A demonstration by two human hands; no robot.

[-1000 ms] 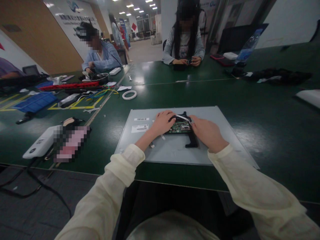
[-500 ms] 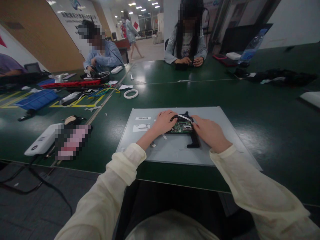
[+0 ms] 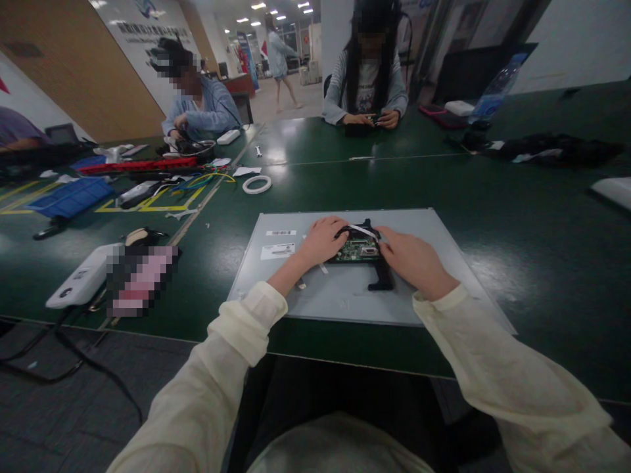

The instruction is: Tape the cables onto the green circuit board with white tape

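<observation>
A green circuit board sits in a black plastic frame, which rests on a flat grey-white panel. My left hand curls over the frame's left side, its fingertips at the upper left of the board. From the right, my right hand grips the frame's upper right side, with the thumb at the board's edge. Across the top of the board runs a white strip, slanting down to the right hand. Some fingertips of both hands are hidden behind the frame.
On the left lie a white power bank, a pixelated pink item and a blue bin. Beyond the panel is a white tape roll. Two people work across the green table; another walks behind.
Both hands keep nearly the same hold on the frame. The view has shifted very slightly, and the person walking in the background has moved to the right.
</observation>
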